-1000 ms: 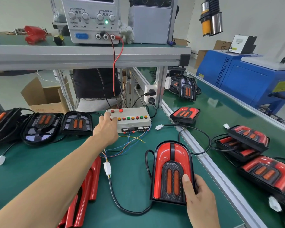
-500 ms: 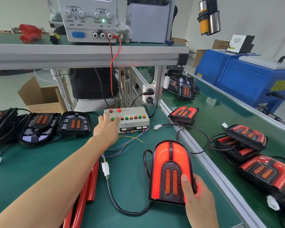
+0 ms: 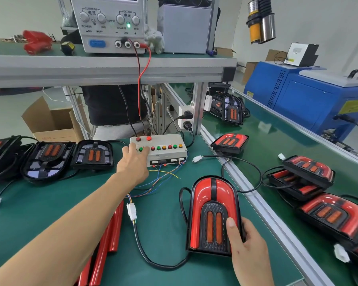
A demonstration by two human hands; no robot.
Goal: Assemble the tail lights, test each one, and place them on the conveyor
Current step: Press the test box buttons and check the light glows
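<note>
An assembled red and black tail light [image 3: 213, 203] lies on the green bench, its red lens unlit. My right hand [image 3: 248, 248] grips its lower right edge, thumb on top. Its black cable loops left to a white connector [image 3: 131, 211], joined to the coloured wires of the grey test box [image 3: 165, 153]. My left hand [image 3: 132, 162] reaches forward, its fingertips resting on the left buttons of the box. The conveyor [image 3: 262, 153] runs along the right with several finished tail lights [image 3: 331, 215] on it.
Open black tail light bases [image 3: 93, 154] sit in a row at the left. Red lens covers [image 3: 108, 244] lie under my left forearm. A power supply [image 3: 112, 23] stands on the upper shelf, red and black leads hanging down. A loose white plug [image 3: 196, 158] lies by the box.
The tail light's red lens glowed half a second ago and is dark now. My left hand stays on the box's left buttons; my right hand keeps its hold.
</note>
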